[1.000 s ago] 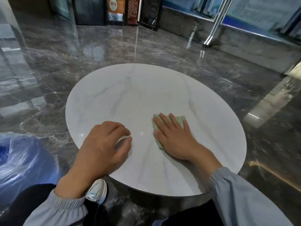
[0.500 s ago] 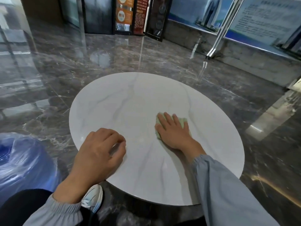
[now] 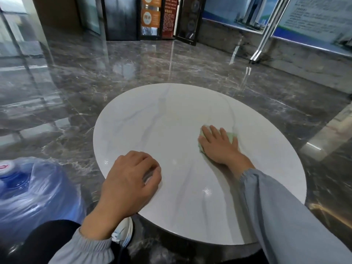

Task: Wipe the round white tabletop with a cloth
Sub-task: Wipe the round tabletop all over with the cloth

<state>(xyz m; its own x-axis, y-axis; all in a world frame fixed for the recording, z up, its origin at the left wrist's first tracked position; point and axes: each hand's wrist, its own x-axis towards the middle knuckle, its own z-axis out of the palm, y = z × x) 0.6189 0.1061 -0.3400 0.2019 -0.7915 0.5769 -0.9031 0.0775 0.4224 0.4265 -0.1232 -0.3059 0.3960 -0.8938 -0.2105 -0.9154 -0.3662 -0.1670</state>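
As seen from the head camera, the right hand (image 3: 219,145) lies flat, fingers straight and slightly spread, pressing a pale green cloth (image 3: 232,137) onto the round white tabletop (image 3: 167,115), right of its centre; the cloth shows only at the fingertips and beside the palm. The left hand (image 3: 129,180) rests on the near left rim, fingers loosely curled, holding nothing. A blue plastic-wrapped water jug (image 3: 28,191) stands on the dark marble floor (image 3: 133,77) at lower left.

Far half of the tabletop (image 3: 162,115) lies open; blue bottle (image 3: 28,191) stands near-left.
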